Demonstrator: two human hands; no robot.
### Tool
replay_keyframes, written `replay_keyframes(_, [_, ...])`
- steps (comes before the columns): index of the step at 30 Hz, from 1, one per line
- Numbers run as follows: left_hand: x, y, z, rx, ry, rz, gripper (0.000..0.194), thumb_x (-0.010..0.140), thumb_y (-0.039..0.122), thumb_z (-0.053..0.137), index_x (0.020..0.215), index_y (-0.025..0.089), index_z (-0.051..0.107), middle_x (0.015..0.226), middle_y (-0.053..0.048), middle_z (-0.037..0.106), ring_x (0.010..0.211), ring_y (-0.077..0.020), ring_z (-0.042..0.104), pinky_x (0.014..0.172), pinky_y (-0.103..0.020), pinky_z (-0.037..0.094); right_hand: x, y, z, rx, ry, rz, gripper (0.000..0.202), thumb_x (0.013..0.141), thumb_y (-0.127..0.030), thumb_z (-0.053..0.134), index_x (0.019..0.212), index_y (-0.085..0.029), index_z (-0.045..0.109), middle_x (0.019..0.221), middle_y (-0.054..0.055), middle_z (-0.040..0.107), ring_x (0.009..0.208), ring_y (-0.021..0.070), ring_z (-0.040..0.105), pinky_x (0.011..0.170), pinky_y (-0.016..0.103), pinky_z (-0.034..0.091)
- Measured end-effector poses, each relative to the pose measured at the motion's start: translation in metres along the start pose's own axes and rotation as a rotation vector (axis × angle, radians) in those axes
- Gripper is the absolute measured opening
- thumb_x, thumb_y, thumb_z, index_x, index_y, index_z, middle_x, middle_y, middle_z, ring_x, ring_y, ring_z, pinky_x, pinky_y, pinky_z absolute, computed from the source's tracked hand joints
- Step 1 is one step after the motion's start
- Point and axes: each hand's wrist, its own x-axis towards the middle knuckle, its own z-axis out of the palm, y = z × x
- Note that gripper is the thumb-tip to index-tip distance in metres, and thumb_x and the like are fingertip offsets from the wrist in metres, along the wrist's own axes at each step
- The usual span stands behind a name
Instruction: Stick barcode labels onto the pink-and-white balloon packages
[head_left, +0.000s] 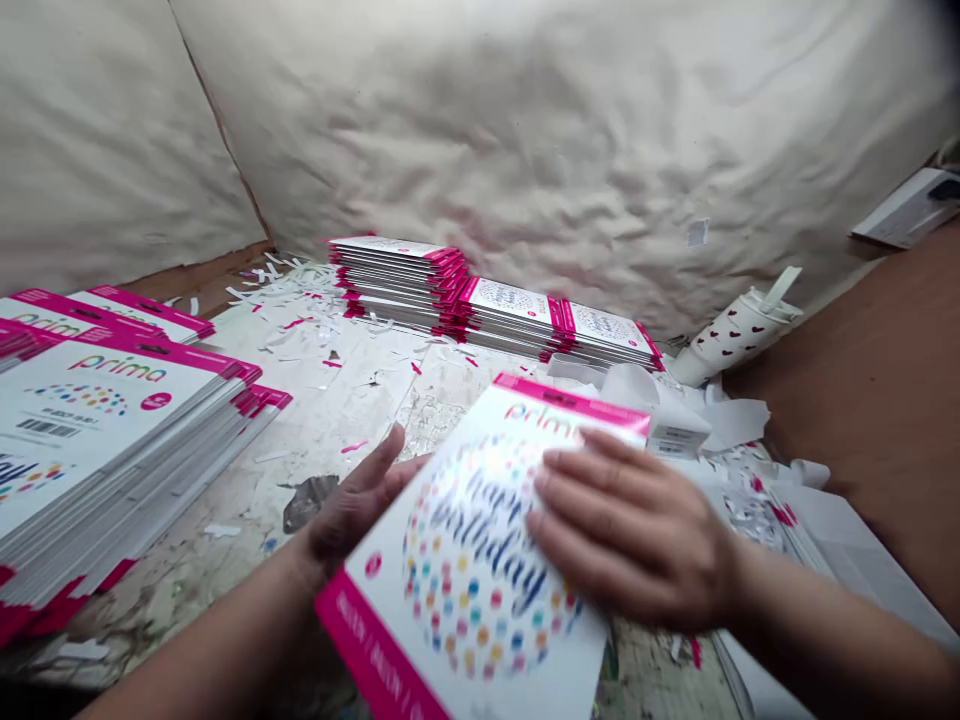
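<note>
A white and pink balloon packet, printed "prima" and "happy birthday" over coloured dots, is tilted in front of me. My left hand is beneath its left edge, supporting it. The left thumb sticks up clear of the packet, while the other fingers are mostly hidden behind it. Across the upper right of the packet's front, my right hand lies flat with its fingers stretched out, slightly blurred.
Stacks of similar packets fill the left side, and more stacks line the back wall. A white tumbler with hearts leans at the right. Paper scraps litter the worn table; loose white sheets lie at the right.
</note>
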Motion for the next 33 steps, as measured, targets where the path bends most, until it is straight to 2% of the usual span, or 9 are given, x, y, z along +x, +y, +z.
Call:
replay_keyframes(2, [-0.001, 0.004, 0.014, -0.010, -0.116, -0.018, 0.048, 0.075, 0.037, 0.064, 0.117, 0.016, 0.054, 0.103, -0.013, 0.067, 0.091, -0.0292, 0.065, 0.078, -0.042, 0.052, -0.022, -0.030, -0.005, -0.025, 0.022, 0.066, 0.023, 0.085, -0.021, 0.053, 0.106, -0.024, 0.064, 0.107, 0.003, 0.067, 0.111, 0.0223, 0.057, 0.107, 0.045, 0.034])
replay_keyframes(4, [-0.004, -0.002, 0.026, 0.028, -0.084, 0.080, 0.044, 0.075, 0.026, 0.068, 0.115, 0.021, 0.053, 0.104, -0.008, 0.067, 0.094, -0.0249, 0.063, 0.081, -0.036, 0.051, -0.043, -0.045, -0.003, 0.058, 0.236, 0.410, 0.039, 0.085, -0.019, 0.053, 0.123, -0.028, 0.052, 0.120, 0.004, 0.060, 0.118, 0.0218, 0.052, 0.109, 0.046, 0.032])
replay_keyframes(8, [-0.012, -0.029, 0.045, 0.261, 0.026, 0.378, 0.025, 0.082, 0.021, 0.059, 0.107, 0.025, 0.056, 0.107, -0.005, 0.064, 0.102, -0.0215, 0.058, 0.082, -0.030, 0.048, -0.069, -0.061, 0.008, 0.735, 0.541, 1.018, 0.055, 0.087, -0.030, 0.052, 0.137, -0.028, 0.032, 0.121, 0.011, 0.059, 0.107, 0.0249, 0.059, 0.086, 0.044, 0.052])
replay_keyframes(15, [-0.022, -0.025, 0.083, 0.425, 0.198, 0.804, 0.061, 0.070, 0.046, 0.069, 0.121, 0.026, 0.041, 0.115, -0.008, 0.056, 0.107, -0.0258, 0.052, 0.093, -0.040, 0.040, -0.055, -0.093, 0.024, 1.037, 0.690, 1.060, 0.055, 0.073, -0.037, 0.069, 0.120, -0.027, 0.044, 0.100, 0.005, 0.062, 0.089, 0.0212, 0.060, 0.080, 0.036, 0.049])
replay_keyframes(20, [-0.025, -0.012, 0.097, 0.435, 0.299, 0.664, 0.031, 0.087, 0.042, 0.045, 0.080, 0.019, 0.064, 0.078, -0.003, 0.063, 0.074, -0.0175, 0.056, 0.069, -0.029, 0.041, -0.048, -0.092, 0.027, 1.041, 0.844, 1.132, 0.031, 0.084, -0.049, 0.048, 0.094, -0.021, 0.059, 0.084, 0.004, 0.060, 0.078, 0.0191, 0.057, 0.074, 0.034, 0.045])
replay_keyframes(22, [-0.025, -0.014, 0.098, 0.430, 0.341, 0.641, 0.029, 0.087, 0.036, 0.046, 0.073, 0.019, 0.065, 0.070, -0.001, 0.062, 0.065, -0.0152, 0.053, 0.062, -0.027, 0.039, -0.052, -0.089, 0.028, 1.106, 0.810, 1.108, 0.033, 0.081, -0.051, 0.053, 0.094, -0.022, 0.059, 0.087, 0.005, 0.060, 0.081, 0.0203, 0.058, 0.074, 0.034, 0.046])
replay_keyframes(25, [-0.022, -0.016, 0.097, 0.416, 0.349, 0.637, 0.030, 0.086, 0.037, 0.047, 0.071, 0.019, 0.065, 0.065, -0.001, 0.061, 0.060, -0.0145, 0.052, 0.059, -0.027, 0.039, -0.066, -0.080, 0.035, 1.212, 0.493, 1.014, 0.045, 0.067, -0.041, 0.072, 0.105, -0.023, 0.059, 0.103, 0.007, 0.063, 0.091, 0.0242, 0.059, 0.080, 0.037, 0.048])
replay_keyframes(28, [-0.019, -0.009, 0.085, 0.393, 0.250, 0.645, 0.042, 0.086, 0.052, 0.041, 0.086, 0.019, 0.066, 0.074, -0.004, 0.065, 0.069, -0.0188, 0.058, 0.065, -0.030, 0.045, -0.093, -0.068, 0.048, 1.240, 0.289, 1.061, 0.024, 0.070, -0.028, 0.071, 0.093, -0.021, 0.066, 0.093, 0.006, 0.069, 0.086, 0.0235, 0.063, 0.080, 0.038, 0.051])
replay_keyframes(33, [-0.030, -0.005, 0.020, 0.872, 0.375, 0.732, 0.050, 0.088, 0.055, 0.035, 0.115, 0.021, 0.059, 0.115, -0.010, 0.063, 0.110, -0.0253, 0.055, 0.098, -0.041, 0.039, -0.140, -0.044, 0.037, 1.123, 0.744, 1.424, 0.021, 0.069, -0.025, 0.072, 0.089, -0.022, 0.067, 0.091, 0.004, 0.072, 0.085, 0.0220, 0.066, 0.079, 0.036, 0.053])
